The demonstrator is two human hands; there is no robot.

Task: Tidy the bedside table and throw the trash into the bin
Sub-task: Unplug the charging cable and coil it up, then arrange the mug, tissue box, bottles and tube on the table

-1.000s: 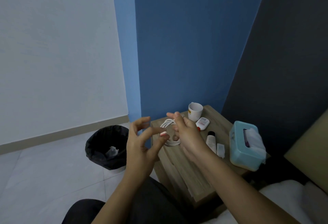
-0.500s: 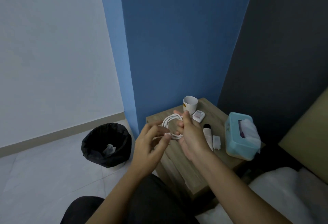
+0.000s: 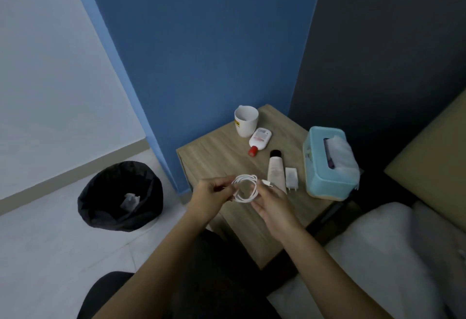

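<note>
**Coiled cable held in both hands above bedside table**

Nearest: the person's dark-clad knee at bottom of view, both forearms reaching forward. Left hand (image 3: pixel 211 192) closed in a pinch on the left side of a coiled white cable (image 3: pixel 245 188). Right hand (image 3: pixel 271 202) curled under and around the coil's right side, gripping it; a free cable end with its plug pokes out just above the right fingers. Coil held over the near part of the wooden bedside table (image 3: pixel 209 159), not resting on it.

On the table beyond the hands: a pale tube with black cap (image 3: pixel 275 171) lying flat, a white charger plug (image 3: pixel 291 178) just beside it on the right. Right of these, a teal tissue box (image 3: pixel 325 167), tissue sticking out of the top. Farther back, a small white bottle with red cap (image 3: pixel 259 140) on its side, then a white cup (image 3: pixel 246 120) upright near the far corner.

On the floor, left of the table: black-lined bin (image 3: pixel 121 196), a crumpled pale scrap (image 3: pixel 129 201) inside.
</note>
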